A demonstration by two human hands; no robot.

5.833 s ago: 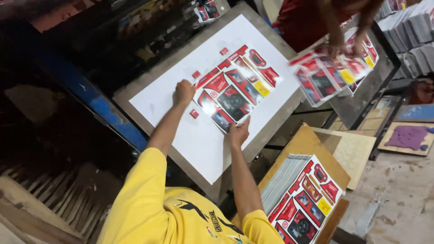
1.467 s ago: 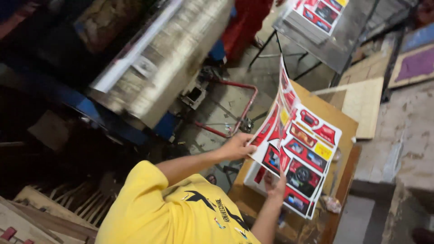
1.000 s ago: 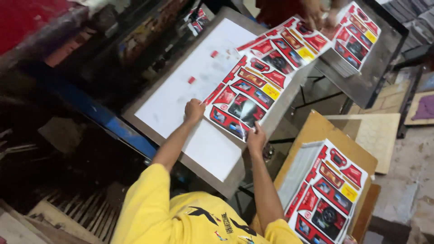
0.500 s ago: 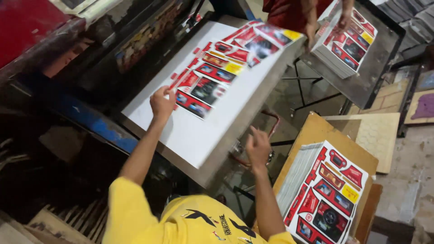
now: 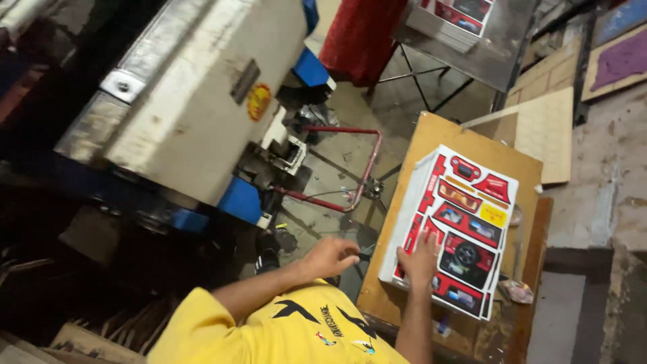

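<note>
Left to right, head view.

Far left: the grey metal press body (image 5: 195,101) with blue trim, tilted across the upper left, well apart from both hands. A red tube frame (image 5: 350,168) runs over the floor between it and the table.

My left hand (image 5: 330,256) hangs over the floor gap, just left of the wooden table (image 5: 431,141). Fingers loosely curled, half closed, holding nothing and touching nothing that I can see.

My right hand (image 5: 419,259) lies flat, fingers spread wide, palm down on the near left corner of the stack of printed sheets (image 5: 465,222). It presses on the top sheet; no grip around an edge is visible.

The stack sits on the table, red, black and yellow printing up. Its long axis runs away from me, leaning slightly right. Most of it lies ahead and to the right of the right hand. The right hand is the nearer one; the left is just beside the stack's left edge but off it.

Upper right: a second, smaller stack (image 5: 451,20) on a metal stand, well apart.
</note>
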